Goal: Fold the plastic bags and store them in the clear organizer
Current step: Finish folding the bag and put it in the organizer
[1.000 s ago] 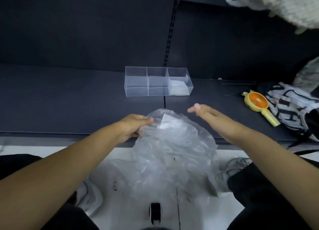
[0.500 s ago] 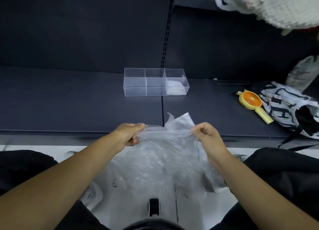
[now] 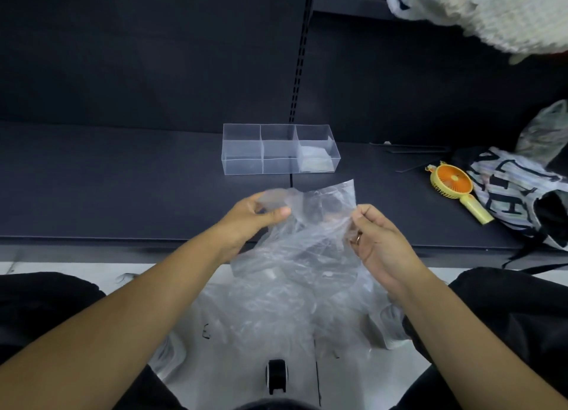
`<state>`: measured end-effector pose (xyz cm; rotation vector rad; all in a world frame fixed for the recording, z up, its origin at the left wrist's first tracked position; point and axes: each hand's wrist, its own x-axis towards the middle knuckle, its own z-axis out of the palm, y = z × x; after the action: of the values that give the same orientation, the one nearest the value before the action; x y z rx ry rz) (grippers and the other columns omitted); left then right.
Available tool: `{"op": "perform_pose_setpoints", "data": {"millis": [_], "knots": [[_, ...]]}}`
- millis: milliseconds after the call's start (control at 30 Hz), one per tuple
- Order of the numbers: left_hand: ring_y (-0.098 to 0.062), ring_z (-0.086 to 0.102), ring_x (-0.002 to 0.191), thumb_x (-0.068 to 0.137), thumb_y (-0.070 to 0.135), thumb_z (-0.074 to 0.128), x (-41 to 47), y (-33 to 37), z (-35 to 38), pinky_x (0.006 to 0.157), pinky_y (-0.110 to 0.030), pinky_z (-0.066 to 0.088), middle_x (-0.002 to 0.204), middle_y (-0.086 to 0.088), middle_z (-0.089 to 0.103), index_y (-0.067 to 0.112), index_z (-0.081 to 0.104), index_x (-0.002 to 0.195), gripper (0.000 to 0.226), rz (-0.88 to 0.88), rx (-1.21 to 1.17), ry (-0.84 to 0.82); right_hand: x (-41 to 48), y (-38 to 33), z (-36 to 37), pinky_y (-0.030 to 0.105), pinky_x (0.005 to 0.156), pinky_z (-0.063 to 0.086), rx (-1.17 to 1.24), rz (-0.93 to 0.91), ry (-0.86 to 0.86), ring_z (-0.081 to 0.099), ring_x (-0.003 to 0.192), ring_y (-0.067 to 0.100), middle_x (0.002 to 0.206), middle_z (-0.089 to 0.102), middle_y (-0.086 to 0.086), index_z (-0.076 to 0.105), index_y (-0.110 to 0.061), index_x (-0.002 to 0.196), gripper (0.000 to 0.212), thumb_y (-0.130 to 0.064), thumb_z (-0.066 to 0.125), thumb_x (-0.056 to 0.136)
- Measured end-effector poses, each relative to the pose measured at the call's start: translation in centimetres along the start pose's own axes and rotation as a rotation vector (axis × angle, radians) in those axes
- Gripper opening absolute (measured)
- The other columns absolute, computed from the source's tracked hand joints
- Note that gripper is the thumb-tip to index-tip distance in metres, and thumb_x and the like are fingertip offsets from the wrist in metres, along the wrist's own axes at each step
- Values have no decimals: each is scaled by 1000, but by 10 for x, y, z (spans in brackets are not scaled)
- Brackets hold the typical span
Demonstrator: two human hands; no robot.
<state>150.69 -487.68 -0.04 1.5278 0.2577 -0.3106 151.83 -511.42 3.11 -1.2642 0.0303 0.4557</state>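
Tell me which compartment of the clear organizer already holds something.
The right-end compartment: a folded whitish plastic bag lies in it. The middle compartment and left compartment show only clear walls.

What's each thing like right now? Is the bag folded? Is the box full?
plastic bag, crumpled, not folded, held up.
left hand, pinching the bag's top left edge.
right hand, pinching the bag's right edge.
clear organizer, open-topped; only the right compartment holds a folded bag.
fan, lying on the shelf.
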Motion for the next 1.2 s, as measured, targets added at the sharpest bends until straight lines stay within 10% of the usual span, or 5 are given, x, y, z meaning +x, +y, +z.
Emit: {"op": "perform_pose_setpoints", "data": {"millis": [233,567,733,867,1200], "knots": [[-15,62,54,86,29,70,11,-7,-2,49,-23,49,73,-1,68,21,67,72,16,-41,-230,308,18,5,-19,32,59,44,-18,118,491,47,59,17,70,49,4,54,-13,83,21,-20,45,101],[-26,61,95,82,28,74,15,-28,-15,83,-34,53,109,-6,64,11,59,117,42,-135,243,678,49,37,-16,35,77,50,-408,235,327,64,83,25,91,70,10,68,0,102,27,-21,72,86],[-13,24,139,63,62,76,37,6,-16,113,-40,27,151,11,33,30,20,151,109,136,678,103,68,30,9,26,68,50,-558,119,-14,64,75,16,83,66,8,67,3,92,29,-25,71,85],[-9,58,108,72,46,79,68,29,-12,90,-24,47,120,5,65,20,62,122,59,-35,469,-221,91,20,24,33,86,50,-612,109,-195,65,84,17,94,69,14,67,3,98,26,-20,70,86],[-20,67,73,79,36,76,126,-18,-80,74,-33,54,80,-5,73,12,71,81,24,-224,252,191,121,44,-43,22,99,41,-600,223,-215,46,126,7,139,45,-5,49,-35,129,50,-23,71,85]]}}
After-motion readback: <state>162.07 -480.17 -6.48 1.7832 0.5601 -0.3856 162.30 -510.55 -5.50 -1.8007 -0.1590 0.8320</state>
